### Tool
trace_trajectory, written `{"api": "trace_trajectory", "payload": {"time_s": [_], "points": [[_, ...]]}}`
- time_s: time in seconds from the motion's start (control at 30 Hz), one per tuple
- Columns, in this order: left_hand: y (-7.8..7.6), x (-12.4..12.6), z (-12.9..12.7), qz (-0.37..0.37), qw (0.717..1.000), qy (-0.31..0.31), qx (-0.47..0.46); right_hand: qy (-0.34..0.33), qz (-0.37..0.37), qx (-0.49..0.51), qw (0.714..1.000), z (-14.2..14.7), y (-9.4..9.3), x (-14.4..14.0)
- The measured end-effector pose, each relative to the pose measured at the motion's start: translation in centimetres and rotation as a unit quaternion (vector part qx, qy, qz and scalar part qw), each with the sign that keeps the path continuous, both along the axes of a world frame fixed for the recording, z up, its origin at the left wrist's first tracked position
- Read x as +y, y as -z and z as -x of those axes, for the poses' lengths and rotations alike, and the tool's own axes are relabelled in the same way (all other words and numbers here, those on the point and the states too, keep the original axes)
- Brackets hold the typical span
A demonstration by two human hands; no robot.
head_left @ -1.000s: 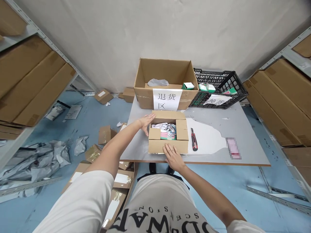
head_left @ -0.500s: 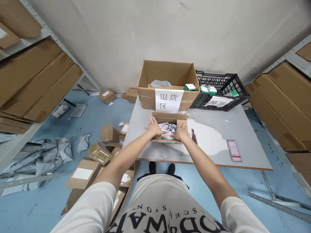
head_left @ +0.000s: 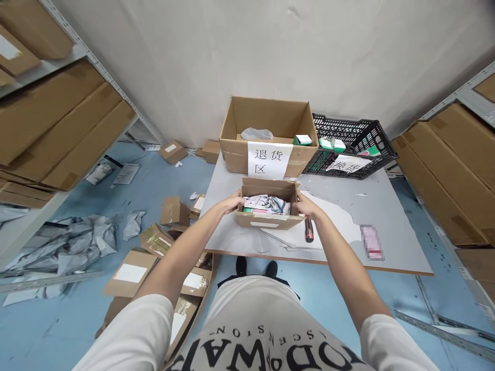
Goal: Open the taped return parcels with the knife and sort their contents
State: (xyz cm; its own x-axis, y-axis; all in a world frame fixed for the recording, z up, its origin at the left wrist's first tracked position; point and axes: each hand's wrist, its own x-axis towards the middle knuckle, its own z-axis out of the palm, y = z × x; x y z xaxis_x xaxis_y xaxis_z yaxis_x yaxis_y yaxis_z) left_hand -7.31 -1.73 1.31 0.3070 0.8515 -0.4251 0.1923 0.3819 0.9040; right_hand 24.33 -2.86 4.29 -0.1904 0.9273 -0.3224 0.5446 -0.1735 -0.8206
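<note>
Small carton [head_left: 268,219] sat at the table's [head_left: 386,216] near edge, just in front of the big carton [head_left: 266,131], flaps open over crumpled printed packets. Left hand [head_left: 233,201] clamped its left wall and right hand [head_left: 302,205] its right wall, likely to lift it level. Big carton's sheet [head_left: 267,160] read "退货区"; right of it, the black crate's [head_left: 353,135] sheet was partly readable, and the knife [head_left: 308,230] lay beside the small carton.
</note>
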Motion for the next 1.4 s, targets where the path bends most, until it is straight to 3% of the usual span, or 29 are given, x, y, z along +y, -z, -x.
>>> {"api": "trace_trajectory", "payload": {"time_s": [0.1,0.17,0.3,0.43,0.57,0.63,0.7,0.8,0.87,0.93,1.0,1.03,1.17,1.3,1.4], "points": [[0.8,-1.0,2.0,0.051,0.986,-0.057,-0.149,0.062,0.054,0.243,0.967,-4.2,1.3,-1.9],[1.7,-1.7,3.0,0.087,0.959,-0.124,-0.241,0.134,0.068,0.321,0.935,-5.9,2.8,-3.2],[3.4,-2.8,4.2,0.116,0.924,-0.181,-0.315,0.241,0.057,0.393,0.886,-6.6,6.0,-5.1],[4.4,-3.3,4.8,0.115,0.928,-0.179,-0.305,0.249,0.033,0.401,0.881,-6.1,7.4,-5.5],[4.0,-3.1,5.5,0.103,0.958,-0.16,-0.215,0.225,0.021,0.332,0.916,-6.6,7.1,-5.2],[3.0,-2.5,6.0,0.067,0.982,-0.145,-0.105,0.224,-0.019,0.224,0.948,-6.9,6.1,-4.9],[1.4,-1.7,6.0,0.009,0.99,-0.14,0.008,0.205,-0.113,0.054,0.971,-6.8,4.2,-4.6],[-1.7,-0.5,4.4,-0.143,0.968,-0.145,0.146,0.078,-0.271,-0.193,0.94,-5.1,0.4,-4.1],[-3.8,-0.2,2.1,-0.279,0.926,-0.096,0.235,-0.074,-0.298,-0.265,0.914,-2.8,-2.0,-3.8],[-5.5,-0.2,-0.9,-0.344,0.901,0.002,0.265,-0.204,-0.271,-0.296,0.893,-0.1,-3.7,-3.3],[-6.5,-0.5,-3.8,-0.322,0.884,0.13,0.313,-0.238,-0.219,-0.336,0.885,2.3,-4.5,-2.7],[-6.7,-0.6,-5.0,-0.296,0.871,0.162,0.356,-0.233,-0.187,-0.358,0.885,3.2,-4.7,-2.5],[-7.0,-1.7,-7.0,-0.254,0.848,0.177,0.431,-0.197,-0.081,-0.385,0.898,4.3,-4.8,-1.5],[-7.0,-4.7,-5.7,-0.278,0.832,0.179,0.445,-0.228,-0.016,-0.344,0.911,3.9,-4.3,-0.9],[-6.6,-7.8,-4.8,-0.298,0.808,0.244,0.446,-0.234,-0.006,-0.296,0.926,4.8,-3.3,-0.4]]}}
